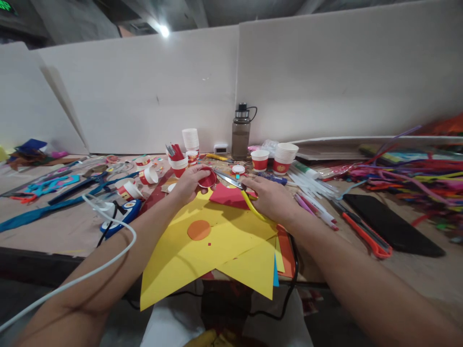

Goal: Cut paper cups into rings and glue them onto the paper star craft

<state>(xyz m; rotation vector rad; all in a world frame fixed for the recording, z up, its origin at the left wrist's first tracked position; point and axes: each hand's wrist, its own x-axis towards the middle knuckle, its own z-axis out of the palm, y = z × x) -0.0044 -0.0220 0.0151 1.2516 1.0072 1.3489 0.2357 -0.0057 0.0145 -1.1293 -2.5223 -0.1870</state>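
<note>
My left hand (191, 184) is closed on a round red piece (208, 179), which looks like paper; its far side is partly covered by my fingers. In my right hand (269, 195) are scissors (227, 179) with yellow handles, their blades pointing left toward the red piece. Whether the blades touch it I cannot tell. Below the blades lies a red paper sheet (229, 196). Large yellow paper sheets (173, 260) spread under both hands and overhang the table's front edge. An orange paper circle (198, 230) rests on the yellow paper.
Paper cups (285, 156) and a bottle (241, 137) stand at the back. To the right lie white pens (313, 185), an orange utility knife (367, 236), a black phone (392, 224) and colourful pipe cleaners (419, 180). A white cable (108, 262) crosses my left forearm.
</note>
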